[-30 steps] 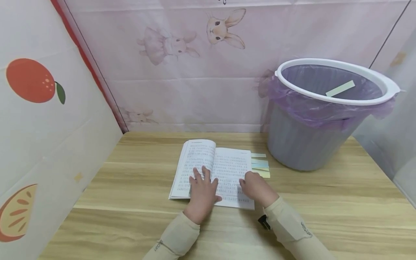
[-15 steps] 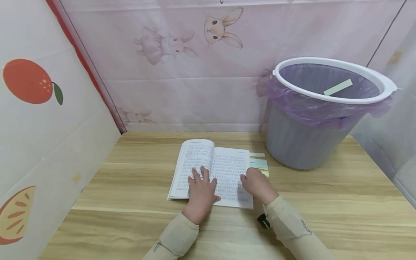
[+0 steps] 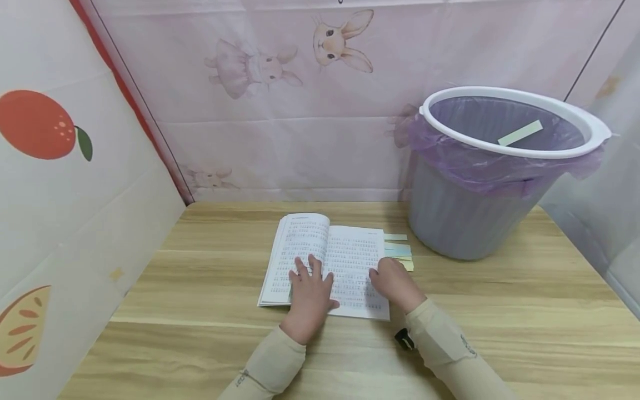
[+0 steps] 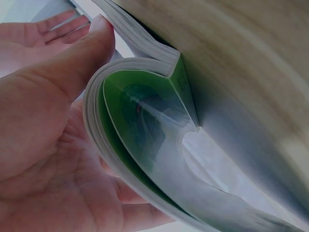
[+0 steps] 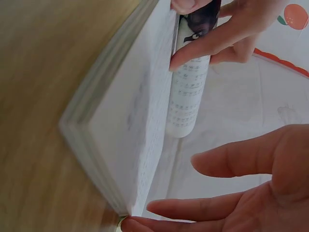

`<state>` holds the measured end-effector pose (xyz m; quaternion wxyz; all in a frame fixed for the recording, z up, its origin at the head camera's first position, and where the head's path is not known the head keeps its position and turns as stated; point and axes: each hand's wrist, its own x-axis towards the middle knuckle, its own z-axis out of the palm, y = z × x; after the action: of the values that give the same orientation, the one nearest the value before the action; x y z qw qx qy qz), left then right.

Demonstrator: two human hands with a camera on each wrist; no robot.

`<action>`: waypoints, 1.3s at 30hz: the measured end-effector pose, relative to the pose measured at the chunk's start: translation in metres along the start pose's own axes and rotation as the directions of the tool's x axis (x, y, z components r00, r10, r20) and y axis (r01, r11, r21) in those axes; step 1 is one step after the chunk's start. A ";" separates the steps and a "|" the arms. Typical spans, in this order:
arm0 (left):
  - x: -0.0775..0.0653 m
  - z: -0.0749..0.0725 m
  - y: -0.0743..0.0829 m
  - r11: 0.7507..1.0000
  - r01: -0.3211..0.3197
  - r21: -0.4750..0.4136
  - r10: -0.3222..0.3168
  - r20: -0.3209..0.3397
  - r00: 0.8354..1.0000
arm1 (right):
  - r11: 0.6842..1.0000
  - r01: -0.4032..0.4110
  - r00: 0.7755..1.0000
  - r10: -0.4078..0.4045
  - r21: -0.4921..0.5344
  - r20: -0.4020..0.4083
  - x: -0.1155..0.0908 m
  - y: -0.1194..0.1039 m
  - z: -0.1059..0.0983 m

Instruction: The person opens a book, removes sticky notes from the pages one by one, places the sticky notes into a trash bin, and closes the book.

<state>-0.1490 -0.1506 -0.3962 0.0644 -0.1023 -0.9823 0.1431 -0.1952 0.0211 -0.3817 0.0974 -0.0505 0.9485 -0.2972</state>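
An open book (image 3: pixel 352 258) with printed text lies on the table, its left pages curving up toward the spine. My left hand (image 3: pixel 308 297) rests spread across the left page and gutter; the left wrist view shows its thumb by the gutter and the green cover (image 4: pixel 140 111) under the bowed pages. At the right page's edge is my right hand (image 3: pixel 397 284). Thumb and index stand apart in the right wrist view, and a lower fingertip (image 5: pixel 133 224) touches the book's edge at a small yellowish tab (image 5: pixel 121 222). Pale, blue and yellow sticky tabs (image 3: pixel 399 250) stick out beyond that edge.
A grey trash bin (image 3: pixel 455 216) with a white rim and purple bag stands at the back right. One pale green strip (image 3: pixel 520 133) lies inside it. Printed cloth walls (image 3: pixel 280 155) border the wooden table (image 3: pixel 200 344) at back and left.
The head view has shifted slightly. My right hand has moved a little up over the lowest yellow tab, covering part of it; my left hand stays on the book.
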 end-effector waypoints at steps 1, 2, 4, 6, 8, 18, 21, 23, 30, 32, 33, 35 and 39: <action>0.000 0.000 0.000 1.000 0.000 0.002 0.000 -0.003 1.000 | 1.000 -0.001 1.000 0.001 0.000 0.000 0.000 0.000 0.000; 0.000 0.001 0.000 1.000 -0.001 0.004 0.001 -0.005 1.000 | 1.000 0.000 1.000 0.000 -0.002 -0.001 0.000 0.000 0.001; 0.000 0.001 0.000 1.000 -0.001 0.010 0.001 -0.008 1.000 | 1.000 0.000 1.000 0.000 0.002 -0.006 0.001 0.000 0.001; 0.000 0.000 0.000 1.000 -0.002 0.011 0.002 -0.009 1.000 | 1.000 0.007 1.000 -0.007 0.001 -0.015 0.001 0.000 0.000; 0.000 0.001 0.000 1.000 -0.002 0.009 0.002 -0.005 1.000 | 1.000 0.010 1.000 -0.010 0.017 -0.019 0.001 0.001 -0.002; 0.001 0.002 0.000 1.000 -0.003 -0.019 0.003 0.023 1.000 | 0.987 0.036 0.996 -0.023 0.155 -0.086 0.006 0.007 -0.012; 0.002 0.002 -0.001 1.000 -0.008 -0.025 0.008 0.026 1.000 | 0.980 0.036 0.994 -0.016 0.195 -0.108 0.006 0.006 -0.015; 0.002 0.003 -0.001 0.999 -0.013 -0.030 0.014 0.028 1.000 | 0.973 0.040 0.995 -0.017 0.228 -0.101 0.005 0.004 -0.017; -0.001 0.001 0.000 0.996 -0.022 -0.091 0.025 0.030 0.999 | 0.881 0.199 0.974 -0.226 0.430 0.013 -0.003 -0.006 -0.015; -0.002 -0.001 0.000 0.990 -0.026 -0.136 0.031 0.030 0.999 | 0.836 0.250 0.946 -0.319 0.488 0.062 -0.005 -0.008 -0.015; -0.002 -0.002 0.000 0.986 -0.027 -0.163 0.032 0.027 0.999 | 0.825 0.265 0.931 -0.353 0.499 0.089 -0.006 -0.010 -0.014; -0.002 -0.005 0.000 0.981 -0.027 -0.193 0.032 0.021 0.999 | 0.810 0.259 0.904 -0.396 0.526 0.164 -0.007 -0.011 -0.013; 0.000 -0.008 -0.005 0.963 -0.025 -0.269 0.031 0.016 0.999 | 0.865 0.159 0.888 -0.336 0.477 0.313 -0.009 -0.008 -0.011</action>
<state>-0.1490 -0.1530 -0.3869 0.0379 -0.1225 -0.9917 0.0106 -0.1883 0.0216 -0.3669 0.2512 -0.2087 0.8040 -0.4970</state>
